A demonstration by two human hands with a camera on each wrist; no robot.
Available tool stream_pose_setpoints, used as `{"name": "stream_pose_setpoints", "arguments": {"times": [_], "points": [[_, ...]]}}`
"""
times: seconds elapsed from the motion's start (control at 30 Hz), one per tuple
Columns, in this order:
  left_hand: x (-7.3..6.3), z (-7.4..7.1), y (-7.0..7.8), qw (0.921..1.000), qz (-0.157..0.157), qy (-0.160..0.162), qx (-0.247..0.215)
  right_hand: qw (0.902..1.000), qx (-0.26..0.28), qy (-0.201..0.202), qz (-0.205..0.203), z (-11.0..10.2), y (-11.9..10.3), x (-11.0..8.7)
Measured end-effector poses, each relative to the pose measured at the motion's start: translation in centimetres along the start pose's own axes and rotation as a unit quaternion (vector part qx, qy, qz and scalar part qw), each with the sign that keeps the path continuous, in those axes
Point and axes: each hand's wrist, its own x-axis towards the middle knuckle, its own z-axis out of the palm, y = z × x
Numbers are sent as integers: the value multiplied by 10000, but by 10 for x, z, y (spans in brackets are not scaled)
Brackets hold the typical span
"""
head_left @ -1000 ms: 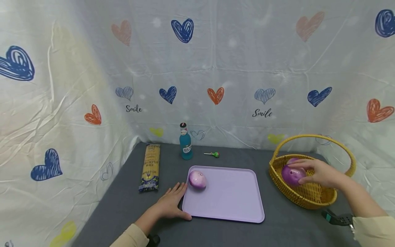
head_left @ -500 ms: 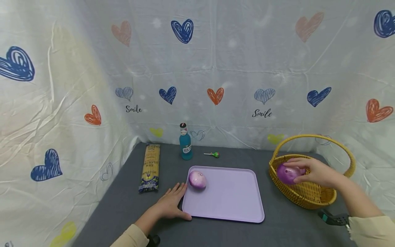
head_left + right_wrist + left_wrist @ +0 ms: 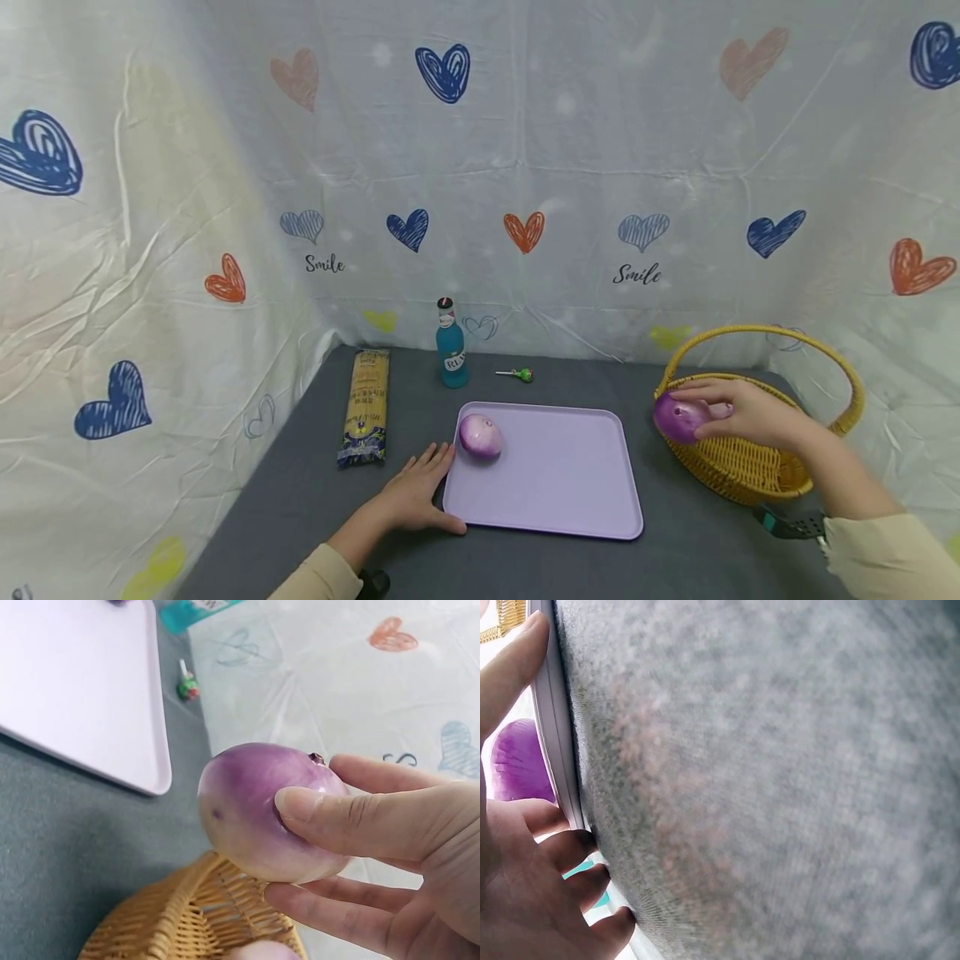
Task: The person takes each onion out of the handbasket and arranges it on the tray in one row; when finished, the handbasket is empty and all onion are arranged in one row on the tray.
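An onion (image 3: pixel 678 419) is gripped by the right hand (image 3: pixel 742 410), basket (image 3: pixel 757 472) beneath its fingers; tray (image 3: pixel 558 475) touched by left hand (image 3: pixel 415 493), fingers outspread

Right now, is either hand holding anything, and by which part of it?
The right hand holds a purple onion by its rounded sides, between thumb and fingers. The left hand holds nothing; it touches the tray.

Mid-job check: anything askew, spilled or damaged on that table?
Nothing stands out. The bottle stands upright, the tray lies flat with one onion on it, and the right grip holds another onion by the basket; I see no spill or damage.
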Motion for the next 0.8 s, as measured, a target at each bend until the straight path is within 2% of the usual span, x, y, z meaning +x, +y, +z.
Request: {"name": "stream_pose_setpoints", "arguments": {"times": [0.23, 0.5, 0.8], "points": [[1, 0, 1, 10000, 19, 3, 24, 9997, 232, -75, -72, 3, -9, 10], [0, -1, 4, 10000, 7, 11, 46, 9981, 440, -423, 66, 7, -15, 21], [-3, -4, 7, 10000, 38, 4, 82, 9978, 465, -466, 14, 11, -20, 27]]}}
